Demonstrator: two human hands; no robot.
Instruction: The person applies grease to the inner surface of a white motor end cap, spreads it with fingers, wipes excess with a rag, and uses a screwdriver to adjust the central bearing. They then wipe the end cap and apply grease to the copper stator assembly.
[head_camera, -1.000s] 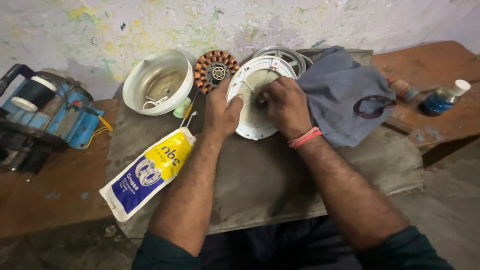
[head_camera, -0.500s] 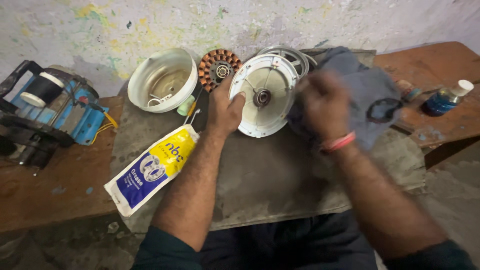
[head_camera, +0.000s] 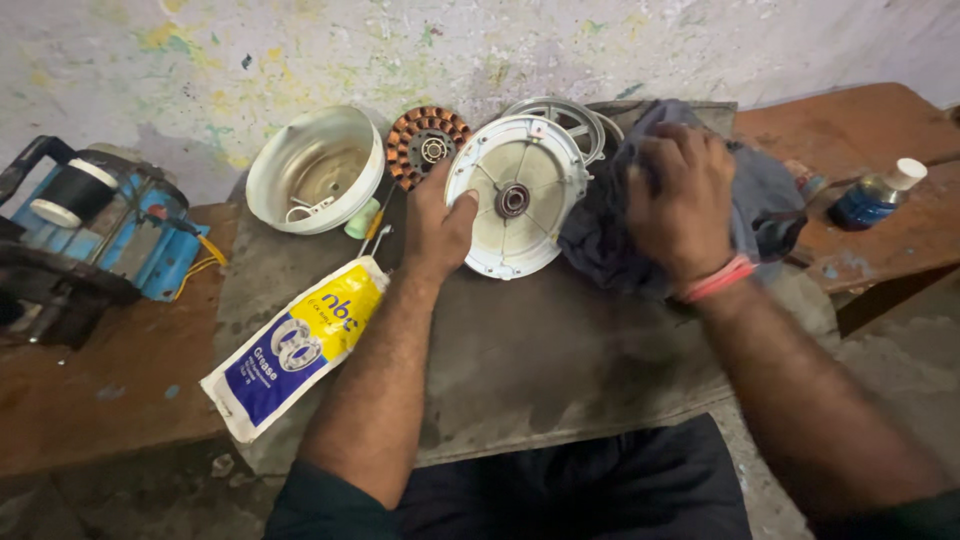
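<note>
My left hand (head_camera: 437, 228) grips the left rim of a round white motor cover (head_camera: 520, 215), tilted up on the grey slab, with a dark bearing at its centre. My right hand (head_camera: 682, 200) rests on a crumpled grey-blue cloth (head_camera: 770, 195) just right of the cover, fingers curled into the fabric. Behind the cover lie a copper-wound stator (head_camera: 425, 140) and another white ring-shaped cover (head_camera: 570, 112). A yellow, white and blue grease pouch (head_camera: 295, 345) lies by my left forearm.
A white bowl-shaped housing (head_camera: 312, 170) stands at the back left. A blue machine (head_camera: 95, 235) sits on the brown bench at far left. A small blue bottle with a white cap (head_camera: 877, 195) lies on the bench at right. A paint-flecked wall closes off the back.
My right hand left the centre of the white cover and moved right onto the cloth. My left hand kept hold of the cover's rim, and the cover now stands more tilted.
</note>
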